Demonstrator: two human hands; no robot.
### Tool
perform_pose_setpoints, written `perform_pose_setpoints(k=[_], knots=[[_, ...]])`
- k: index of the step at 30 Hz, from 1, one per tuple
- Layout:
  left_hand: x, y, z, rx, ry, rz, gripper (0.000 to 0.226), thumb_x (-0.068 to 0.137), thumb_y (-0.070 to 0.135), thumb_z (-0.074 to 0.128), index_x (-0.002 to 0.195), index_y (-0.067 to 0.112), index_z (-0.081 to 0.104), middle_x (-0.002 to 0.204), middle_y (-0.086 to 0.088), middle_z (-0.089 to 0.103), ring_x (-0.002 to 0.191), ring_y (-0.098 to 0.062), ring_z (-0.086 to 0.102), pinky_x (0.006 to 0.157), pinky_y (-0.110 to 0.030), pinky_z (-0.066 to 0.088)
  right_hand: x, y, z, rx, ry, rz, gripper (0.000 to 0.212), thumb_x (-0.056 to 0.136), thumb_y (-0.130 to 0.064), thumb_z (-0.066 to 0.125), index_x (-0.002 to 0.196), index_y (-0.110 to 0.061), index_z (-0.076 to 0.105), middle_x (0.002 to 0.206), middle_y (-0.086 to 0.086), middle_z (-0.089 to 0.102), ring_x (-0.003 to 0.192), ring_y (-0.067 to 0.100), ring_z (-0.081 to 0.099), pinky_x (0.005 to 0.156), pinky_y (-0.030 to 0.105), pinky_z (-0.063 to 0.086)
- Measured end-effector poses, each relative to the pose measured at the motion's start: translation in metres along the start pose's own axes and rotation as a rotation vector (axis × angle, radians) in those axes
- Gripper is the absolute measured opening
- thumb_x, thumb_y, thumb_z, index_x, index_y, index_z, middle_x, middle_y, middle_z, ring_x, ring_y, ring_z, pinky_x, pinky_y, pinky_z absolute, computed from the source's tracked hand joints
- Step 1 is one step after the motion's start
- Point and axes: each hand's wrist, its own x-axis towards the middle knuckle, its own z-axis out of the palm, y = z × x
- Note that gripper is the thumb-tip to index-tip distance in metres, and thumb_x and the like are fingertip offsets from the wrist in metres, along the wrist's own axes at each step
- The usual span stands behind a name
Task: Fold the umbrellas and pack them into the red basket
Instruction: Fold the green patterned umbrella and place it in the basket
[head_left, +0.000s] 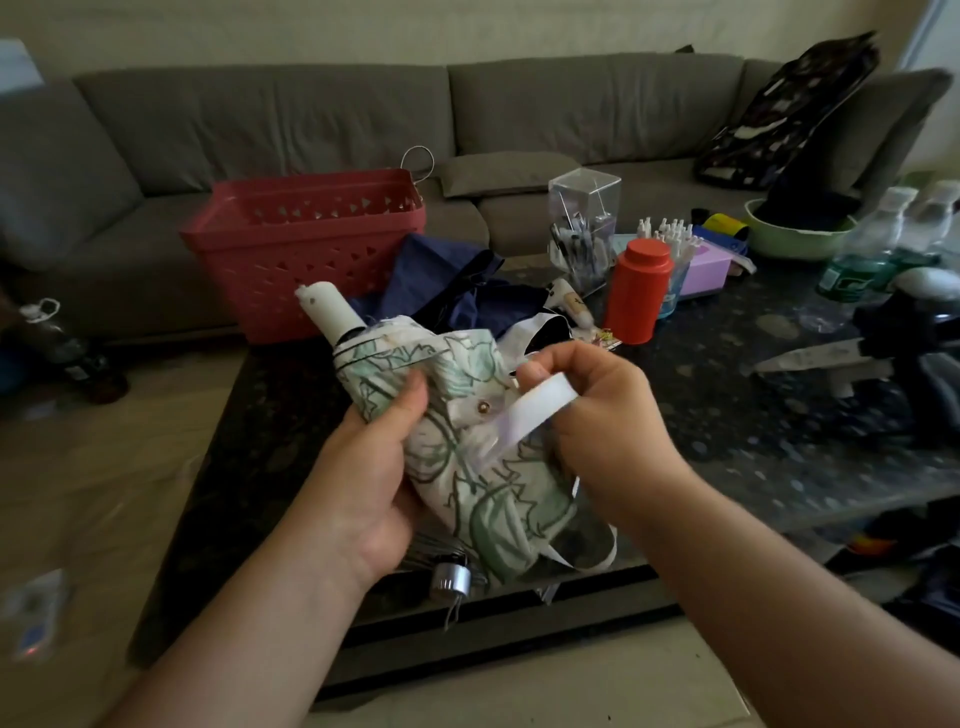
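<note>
Nearest me, my left hand (379, 467) clenched round the collapsed leaf-print umbrella (467, 447), steadying the bunched canopy so it couldn't spring loose. My right hand (587, 410) pinched its white closure strap (524, 415), drawn taut toward the snap. Behind, the red basket (306, 249) sat on the dark table (779, 426), with a navy umbrella (447, 286) beside it, unfolded.

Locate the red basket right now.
Head view, upper left: the red basket stands at the dark table's far left corner, before the grey sofa, beside the navy umbrella.
</note>
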Motion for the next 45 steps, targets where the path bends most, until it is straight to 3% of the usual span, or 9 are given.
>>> perform_pose_setpoints(k=[6, 10, 15, 19, 23, 27, 32, 35, 45], knots=[[-0.002, 0.005, -0.001, 0.011, -0.054, -0.168, 0.052, 0.094, 0.053, 0.068, 0.13, 0.015, 0.073, 0.122, -0.018, 0.076, 0.111, -0.038, 0.075, 0.099, -0.056, 0.056, 0.01, 0.013, -0.007, 0.34, -0.09, 0.364, 0.027, 0.099, -0.022, 0.071, 0.073, -0.016, 0.067, 0.073, 0.014, 0.062, 0.064, 0.025, 0.058, 0.073, 0.043, 0.054], [-0.006, 0.005, -0.002, -0.05, -0.143, -0.275, 0.07, 0.082, 0.055, 0.072, 0.136, 0.011, 0.068, 0.128, -0.024, 0.072, 0.117, -0.043, 0.071, 0.11, -0.057, 0.048, 0.019, 0.018, -0.012, 0.27, -0.082, 0.391, 0.026, 0.1, -0.031, 0.069, 0.078, -0.02, 0.064, 0.061, 0.002, 0.06, 0.055, 0.014, 0.049, 0.067, 0.037, 0.036], [-0.01, 0.004, -0.005, -0.085, -0.215, -0.295, 0.083, 0.066, 0.053, 0.082, 0.134, 0.007, 0.07, 0.131, -0.025, 0.07, 0.116, -0.041, 0.072, 0.092, -0.058, 0.059, 0.024, 0.014, -0.017, 0.252, -0.037, 0.365, 0.027, 0.104, -0.028, 0.064, 0.08, -0.018, 0.06, 0.059, -0.001, 0.059, 0.053, 0.009, 0.045, 0.058, 0.025, 0.035], [-0.006, 0.006, -0.004, -0.086, -0.176, -0.322, 0.061, 0.082, 0.039, 0.077, 0.133, 0.006, 0.071, 0.129, -0.024, 0.071, 0.121, -0.039, 0.07, 0.105, -0.055, 0.054, 0.029, 0.022, -0.022, 0.382, -0.004, 0.453, 0.028, 0.102, -0.035, 0.066, 0.079, -0.019, 0.062, 0.062, -0.002, 0.055, 0.054, 0.01, 0.042, 0.061, 0.027, 0.032], [0.003, 0.013, -0.01, -0.143, -0.079, -0.308, 0.054, 0.084, 0.032, 0.07, 0.132, 0.007, 0.072, 0.126, -0.02, 0.074, 0.118, -0.035, 0.072, 0.102, -0.051, 0.055, 0.034, 0.02, -0.031, 0.35, 0.089, 0.556, 0.037, 0.092, -0.049, 0.075, 0.112, -0.019, 0.068, 0.076, 0.0, 0.056, 0.055, 0.011, 0.048, 0.051, 0.026, 0.04], [0.008, 0.018, -0.015, -0.187, -0.004, -0.309, 0.056, 0.082, 0.029, 0.068, 0.133, 0.006, 0.071, 0.126, -0.02, 0.074, 0.125, -0.037, 0.067, 0.104, -0.052, 0.051, 0.016, -0.003, -0.038, -0.15, 0.242, 0.068, 0.053, 0.09, -0.026, 0.081, 0.135, -0.034, 0.054, 0.095, -0.002, 0.059, 0.07, 0.005, 0.057, 0.056, 0.018, 0.05], [0.012, 0.016, -0.015, -0.185, -0.039, -0.261, 0.057, 0.086, 0.029, 0.063, 0.137, 0.005, 0.067, 0.13, -0.022, 0.071, 0.124, -0.037, 0.068, 0.106, -0.05, 0.051, -0.025, -0.024, -0.018, -0.589, -0.386, -0.668, 0.059, 0.08, -0.06, 0.078, 0.134, -0.04, 0.065, 0.136, -0.008, 0.057, 0.131, 0.016, 0.052, 0.107, 0.04, 0.046], [0.013, 0.015, -0.014, -0.16, -0.081, -0.265, 0.05, 0.095, 0.037, 0.058, 0.133, 0.008, 0.07, 0.131, -0.022, 0.071, 0.125, -0.036, 0.068, 0.107, -0.05, 0.049, -0.026, -0.006, -0.008, -0.681, -0.499, -0.685, 0.066, 0.073, -0.061, 0.086, 0.132, -0.037, 0.069, 0.144, -0.01, 0.051, 0.136, 0.024, 0.045, 0.111, 0.045, 0.043], [0.017, 0.008, -0.014, -0.164, -0.074, -0.282, 0.065, 0.101, 0.063, 0.051, 0.133, 0.01, 0.071, 0.13, -0.023, 0.071, 0.12, -0.039, 0.07, 0.111, -0.053, 0.047, -0.025, 0.01, 0.001, -0.768, -0.394, -0.791, 0.046, 0.071, -0.055, 0.085, 0.113, -0.037, 0.076, 0.134, -0.008, 0.059, 0.125, 0.029, 0.051, 0.091, 0.056, 0.049]])
